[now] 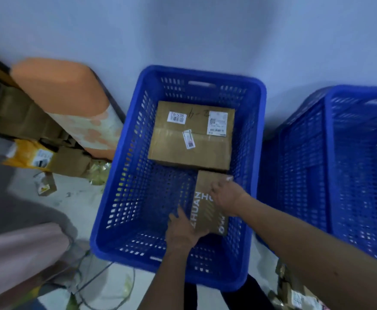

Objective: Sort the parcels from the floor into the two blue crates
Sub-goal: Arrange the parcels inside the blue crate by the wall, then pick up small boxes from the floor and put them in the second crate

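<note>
Here, a small brown box (205, 206) printed with white letters sits inside the middle blue crate (127, 175), at the crate's near right side, tilted, with its far end just against a large cardboard box (189, 148). Whether the small box already rests on the crate's bottom cannot be told. The left hand (183, 227) grips the near left corner of the small box, thumb lying up along its left edge and fingers curled at the corner. The right hand (225, 195) holds the small box from the crate's right side, fingers bent over its top face and right edge. The large cardboard box lies flat across the far half of the crate, carrying three white labels and a strip of tape.

Right of the crate, just beside it, stands a second blue crate (306, 164). Left of the crate an orange padded roll (60, 90) leans against the wall. Farther left of the crate, a yellow parcel (28, 155) and a little brown carton (46, 185) lie on the pale floor (75, 198). By the crate's near right corner, more parcels (294, 294) lie heaped on the floor.
</note>
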`<state>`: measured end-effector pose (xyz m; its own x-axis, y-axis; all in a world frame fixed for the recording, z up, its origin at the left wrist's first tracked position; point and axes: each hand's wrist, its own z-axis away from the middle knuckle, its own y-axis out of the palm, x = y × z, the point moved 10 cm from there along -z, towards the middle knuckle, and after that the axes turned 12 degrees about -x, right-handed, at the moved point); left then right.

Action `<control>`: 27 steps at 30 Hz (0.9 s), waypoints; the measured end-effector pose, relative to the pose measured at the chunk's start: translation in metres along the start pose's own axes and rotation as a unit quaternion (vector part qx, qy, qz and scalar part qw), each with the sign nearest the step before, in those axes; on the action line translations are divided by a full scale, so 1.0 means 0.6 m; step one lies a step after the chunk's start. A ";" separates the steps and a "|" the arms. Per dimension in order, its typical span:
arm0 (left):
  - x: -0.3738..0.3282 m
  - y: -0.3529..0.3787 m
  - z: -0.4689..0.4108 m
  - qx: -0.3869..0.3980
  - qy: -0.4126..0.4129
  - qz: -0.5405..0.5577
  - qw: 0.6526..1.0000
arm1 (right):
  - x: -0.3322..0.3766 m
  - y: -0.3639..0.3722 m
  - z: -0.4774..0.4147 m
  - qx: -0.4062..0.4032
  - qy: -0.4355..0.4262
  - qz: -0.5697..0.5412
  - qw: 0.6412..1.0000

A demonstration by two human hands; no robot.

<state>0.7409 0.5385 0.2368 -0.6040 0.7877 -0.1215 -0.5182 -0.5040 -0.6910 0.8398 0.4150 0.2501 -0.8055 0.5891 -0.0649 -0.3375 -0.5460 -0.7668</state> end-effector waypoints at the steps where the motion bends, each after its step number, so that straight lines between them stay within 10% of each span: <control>1: -0.003 -0.026 0.021 0.003 0.011 -0.012 1.000 | -0.005 -0.019 0.023 -0.005 0.019 -0.028 0.999; 12: -0.051 -0.252 0.228 -0.047 0.098 -0.036 0.993 | -0.026 -0.173 0.245 -0.077 0.132 -0.166 0.974; 27: -0.160 -0.137 0.352 0.002 0.330 -0.123 0.936 | 0.041 -0.024 0.520 -0.035 0.339 -0.291 0.894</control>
<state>0.7137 0.4294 0.4555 0.0389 0.9266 -0.3741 -0.5958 -0.2791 -0.7531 0.6731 0.2514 0.4585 -0.0139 0.9999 0.0042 -0.5528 -0.0042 -0.8333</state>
